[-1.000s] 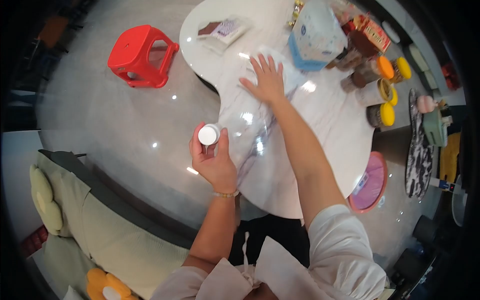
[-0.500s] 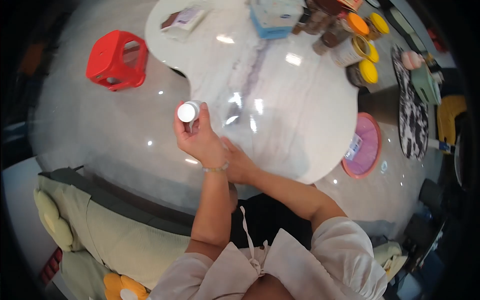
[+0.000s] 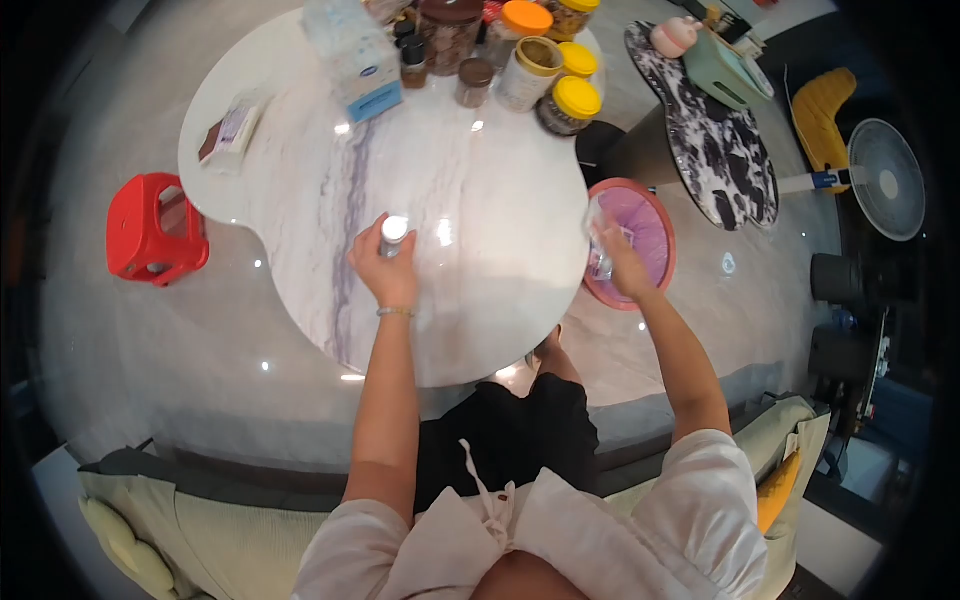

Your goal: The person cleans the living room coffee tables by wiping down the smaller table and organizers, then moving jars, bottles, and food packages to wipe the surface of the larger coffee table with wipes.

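Note:
A small bottle with a white cap (image 3: 394,230) is upright in my left hand (image 3: 385,268), over the marble-patterned table (image 3: 500,215). My right hand (image 3: 624,264) reaches over the pink-lined bin (image 3: 654,242) on the right. A crumpled whitish tissue (image 3: 600,212) shows at its fingertips, somewhat blurred. Inside the bin, beside those fingers, is a packet with a printed label (image 3: 603,262).
Jars with yellow lids (image 3: 577,98), a brown-lidded jar (image 3: 474,82) and a blue-white tissue pack (image 3: 372,85) stand at the table's back. An opened packet (image 3: 232,134) lies left. A red stool (image 3: 150,228) and black-white side table (image 3: 705,150) flank it.
My right hand has left the tabletop, passed close to my left wrist and moved right to the bin. The tissue is off the table. My left hand with the bottle is now over the table.

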Motion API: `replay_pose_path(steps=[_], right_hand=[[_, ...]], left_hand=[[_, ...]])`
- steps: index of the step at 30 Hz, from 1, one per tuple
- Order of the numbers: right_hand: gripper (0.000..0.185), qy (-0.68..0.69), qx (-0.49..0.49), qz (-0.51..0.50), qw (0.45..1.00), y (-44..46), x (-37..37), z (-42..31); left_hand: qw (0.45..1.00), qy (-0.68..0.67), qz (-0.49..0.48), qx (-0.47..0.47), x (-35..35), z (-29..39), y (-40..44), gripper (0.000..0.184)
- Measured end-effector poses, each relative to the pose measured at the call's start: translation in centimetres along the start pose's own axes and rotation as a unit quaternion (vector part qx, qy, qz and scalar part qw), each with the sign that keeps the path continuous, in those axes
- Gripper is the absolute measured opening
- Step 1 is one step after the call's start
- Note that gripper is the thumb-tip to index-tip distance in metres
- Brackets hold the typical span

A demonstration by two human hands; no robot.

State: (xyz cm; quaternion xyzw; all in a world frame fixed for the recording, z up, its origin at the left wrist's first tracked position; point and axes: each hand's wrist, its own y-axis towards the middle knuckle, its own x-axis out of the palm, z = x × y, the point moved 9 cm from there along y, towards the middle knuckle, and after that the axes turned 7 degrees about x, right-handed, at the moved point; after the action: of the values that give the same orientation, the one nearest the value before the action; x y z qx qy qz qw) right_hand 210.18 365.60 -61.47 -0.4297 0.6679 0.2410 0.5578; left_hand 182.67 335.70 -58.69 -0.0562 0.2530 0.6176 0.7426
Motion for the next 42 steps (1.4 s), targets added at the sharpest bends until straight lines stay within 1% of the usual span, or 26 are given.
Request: replay_pose_path(steps=[1,2,3,4,5,6,7,8,9,11,12,13,15,16,17,18,19,21,23,25,26,28,31,34,38,42], right_hand=[[0.064,-0.003,0.005,0.007,1.0,0.0,-1.4,0.4],[0.062,0.311,0.159,0.021,0.937,-0.5,-3.6,3.0],[0.059,0.585,0.288,0.038,0.757,-2.0,-3.6,5.5],[0.053,0.712,0.314,0.023,0.628,-3.2,-2.5,6.7],[0.053,0.71,0.316,0.035,0.628,-4.4,-3.3,6.7],[0.051,0.778,0.273,0.088,0.558,-5.3,-3.9,6.0],[0.049,0.836,0.223,0.138,0.482,-6.0,-4.5,5.2],[0.044,0.838,0.178,0.179,0.484,-6.5,-4.9,4.8],[0.044,0.839,0.177,0.184,0.48,-6.8,-4.8,4.4],[0.042,0.925,0.082,0.102,0.358,-5.8,-6.0,0.0],[0.041,0.905,0.052,0.112,0.407,-5.5,-7.9,-2.1],[0.041,0.907,0.049,0.108,0.404,-5.2,-7.3,-1.9],[0.041,0.895,0.139,0.05,0.421,-3.8,-3.8,-1.7],[0.051,0.789,0.274,0.061,0.546,-3.8,-3.4,-2.4],[0.051,0.789,0.268,0.049,0.55,-3.0,-2.7,-3.4],[0.058,0.48,0.2,0.1,0.848,-2.0,-4.4,-4.4],[0.065,0.081,0.089,0.141,0.983,-1.4,-4.7,-7.6],[0.075,0.168,0.002,0.107,0.98,-1.1,2.0,-10.7],[0.073,0.076,0.022,0.12,0.99,-0.6,2.6,-15.8],[0.067,0.134,-0.088,0.061,0.985,1.8,4.2,-20.1],[0.067,0.135,-0.089,0.059,0.985,3.2,4.1,-21.5],[0.057,0.1,-0.218,0.018,0.971,6.3,3.3,-25.6],[0.046,0.07,-0.152,0.082,0.983,14.4,3.6,-22.2],[0.053,0.03,-0.075,0.095,0.992,17.9,2.6,-16.5],[0.059,-0.054,0.01,0.128,0.99,12.0,1.3,-8.9],[0.069,-0.037,0.03,0.102,0.994,3.2,2.4,-9.7]], left_hand=[[0.999,0.049,0.004,0.018,0.1,0.1,0.2,0.042],[1.0,0.01,-0.008,0.002,0.5,-0.6,0.4,0.041],[1.0,0.001,-0.014,0.006,0.6,-1.1,0.7,0.041],[0.999,-0.033,-0.025,-0.015,0.9,-1.9,0.8,0.047],[0.997,-0.067,-0.037,-0.034,1.4,-1.6,0.6,0.054],[0.996,-0.073,-0.044,-0.03,1.8,-0.9,0.1,0.054],[0.999,-0.028,0.01,-0.025,0.2,0.5,-0.1,0.061],[0.997,0.019,0.066,-0.02,-1.6,1.7,-0.3,0.067],[0.998,0.018,0.063,-0.015,-2.0,2.5,-0.7,0.067],[0.992,-0.035,0.118,-0.02,-4.3,3.7,-1.7,0.07],[0.991,-0.025,0.132,-0.007,-5.2,5.0,-2.3,0.055],[0.99,-0.022,0.136,-0.004,-5.5,5.1,-2.4,0.055],[0.98,-0.098,0.173,0.007,-6.4,4.6,-2.4,0.049],[0.979,-0.094,0.183,0.006,-6.7,4.7,-2.2,0.049],[0.978,-0.104,0.18,0.0,-6.6,4.6,-1.9,0.045],[0.977,-0.116,0.178,-0.006,-6.6,4.6,-1.6,0.04],[0.975,-0.113,0.19,-0.008,-7.0,4.6,-1.6,0.04],[0.974,-0.141,0.178,-0.018,-6.5,4.7,-1.3,0.038],[0.972,-0.145,0.182,-0.02,-6.5,4.4,-1.4,0.036],[0.97,-0.177,0.161,-0.052,-6.2,3.4,-1.4,0.033],[0.97,-0.175,0.162,-0.053,-6.4,3.3,-1.2,0.033],[0.963,-0.213,0.162,-0.021,-6.9,3.9,-0.8,0.03],[0.964,-0.202,0.153,-0.081,-7.4,2.8,-0.6,0.029],[0.957,-0.235,0.147,-0.082,-7.6,3.1,-0.4,0.027],[0.958,-0.223,0.14,-0.116,-9.3,2.2,0.3,0.027],[0.95,-0.225,0.196,-0.095,-11.9,2.2,0.6,0.025]])
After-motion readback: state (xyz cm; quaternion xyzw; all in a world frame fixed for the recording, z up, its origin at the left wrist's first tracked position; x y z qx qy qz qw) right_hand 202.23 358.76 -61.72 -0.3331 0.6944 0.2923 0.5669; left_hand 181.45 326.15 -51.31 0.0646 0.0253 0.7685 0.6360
